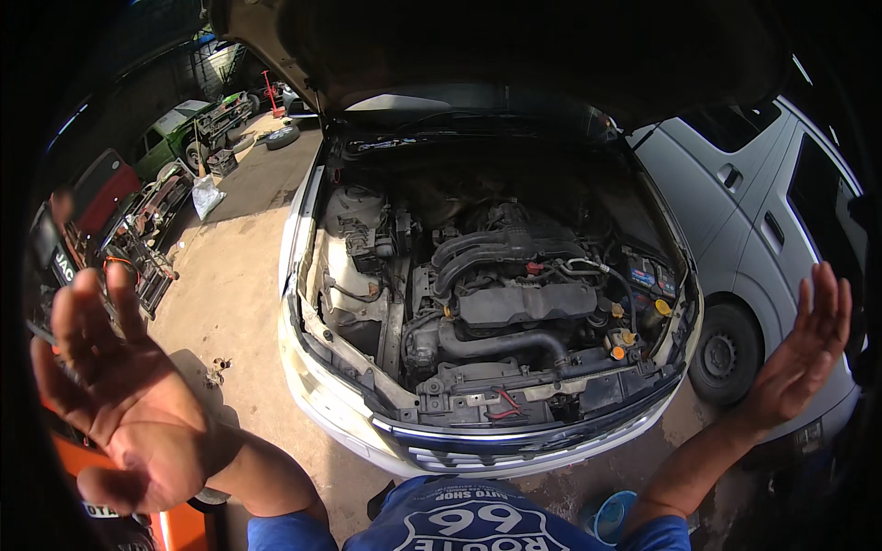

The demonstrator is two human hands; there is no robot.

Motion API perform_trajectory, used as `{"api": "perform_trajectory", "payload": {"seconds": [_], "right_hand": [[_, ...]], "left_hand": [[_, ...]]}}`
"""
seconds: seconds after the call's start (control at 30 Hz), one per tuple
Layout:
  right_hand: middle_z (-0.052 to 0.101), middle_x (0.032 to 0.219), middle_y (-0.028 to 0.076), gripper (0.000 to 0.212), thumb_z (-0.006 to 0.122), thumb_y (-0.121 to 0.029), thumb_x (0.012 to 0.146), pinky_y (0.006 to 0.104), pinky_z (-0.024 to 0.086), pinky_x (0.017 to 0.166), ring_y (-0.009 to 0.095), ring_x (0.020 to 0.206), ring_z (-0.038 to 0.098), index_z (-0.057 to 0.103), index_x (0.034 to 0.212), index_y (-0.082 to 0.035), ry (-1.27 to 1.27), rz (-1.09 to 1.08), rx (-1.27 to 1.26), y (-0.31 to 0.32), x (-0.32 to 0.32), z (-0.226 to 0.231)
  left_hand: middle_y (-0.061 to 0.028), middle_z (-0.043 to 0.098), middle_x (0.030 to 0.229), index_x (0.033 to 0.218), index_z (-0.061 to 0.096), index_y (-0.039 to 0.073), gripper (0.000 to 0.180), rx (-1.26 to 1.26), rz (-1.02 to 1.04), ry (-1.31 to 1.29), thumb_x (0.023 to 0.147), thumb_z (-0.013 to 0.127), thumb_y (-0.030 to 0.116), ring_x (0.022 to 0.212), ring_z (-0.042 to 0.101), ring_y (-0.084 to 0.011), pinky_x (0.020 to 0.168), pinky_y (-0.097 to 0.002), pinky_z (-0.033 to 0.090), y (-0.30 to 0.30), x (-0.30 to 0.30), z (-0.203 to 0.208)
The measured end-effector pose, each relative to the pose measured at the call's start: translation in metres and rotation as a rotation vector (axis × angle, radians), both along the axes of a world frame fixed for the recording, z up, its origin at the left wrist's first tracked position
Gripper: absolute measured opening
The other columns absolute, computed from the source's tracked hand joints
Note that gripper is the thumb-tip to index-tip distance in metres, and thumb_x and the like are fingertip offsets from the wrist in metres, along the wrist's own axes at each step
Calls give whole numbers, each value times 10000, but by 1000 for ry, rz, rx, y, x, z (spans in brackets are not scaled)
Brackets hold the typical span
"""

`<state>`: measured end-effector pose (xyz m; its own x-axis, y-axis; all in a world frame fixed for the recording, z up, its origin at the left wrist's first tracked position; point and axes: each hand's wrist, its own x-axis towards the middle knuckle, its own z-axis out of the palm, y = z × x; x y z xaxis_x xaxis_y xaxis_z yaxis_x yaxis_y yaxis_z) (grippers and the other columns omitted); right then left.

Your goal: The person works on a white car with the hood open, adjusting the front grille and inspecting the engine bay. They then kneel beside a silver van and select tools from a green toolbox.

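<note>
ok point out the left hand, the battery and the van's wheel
Left hand (140, 404): head view, middle of the palm.
Battery (643, 275): head view, its coloured label.
Van's wheel (721, 356): head view, its centre.

Lettering noted, by location. Blue shirt (478, 525): bearing white print, smaller wording above a shield-shaped emblem (487, 531) with letters and a number, all appearing upside down. Dark panel (62, 265), far left: showing pale capitals. Orange object (188, 527), lower left: carrying a white strip (101, 510) with dark capitals. Car battery (646, 275): displaying a multicoloured label, its print reading too small to make out.
</note>
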<state>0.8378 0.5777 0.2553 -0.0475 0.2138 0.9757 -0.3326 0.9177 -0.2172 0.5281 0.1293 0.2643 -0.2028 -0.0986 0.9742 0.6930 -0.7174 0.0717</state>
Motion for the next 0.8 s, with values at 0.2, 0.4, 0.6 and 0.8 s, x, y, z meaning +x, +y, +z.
{"api": "perform_trajectory", "payload": {"seconds": [0.2,0.4,0.6,0.8], "right_hand": [[350,1618,258,757,506,-553,1036,550,255,1216,428,1504,320,337,1602,-78,-1058,-769,-1038,29,-69,-343],[389,1580,256,659,549,-459,1022,600,127,1248,414,1496,321,426,1540,-72,-1077,-883,-819,-3,-68,-433],[532,1456,206,483,608,-349,990,564,141,1257,376,1414,442,611,1349,-26,-969,-901,-777,-16,-75,-418],[628,1321,153,334,628,-290,967,545,165,1256,336,1312,531,712,1163,-32,-953,-932,-757,-15,-77,-421]], "left_hand": [[-198,564,1398,1327,629,43,535,-1060,763,-672,909,730,361,1356,497,-378,1176,-453,348,50,-67,-271],[-204,369,1584,1418,583,109,629,-1467,868,-438,890,731,418,1514,277,-400,1253,-562,175,73,-79,-377],[-214,341,1617,1433,576,91,626,-1575,856,-454,940,643,470,1538,239,-381,1264,-532,142,81,-79,-400],[-202,455,1538,1296,689,77,550,-1611,861,-415,941,638,493,1504,303,-354,1240,-508,189,79,-85,-397]]}}
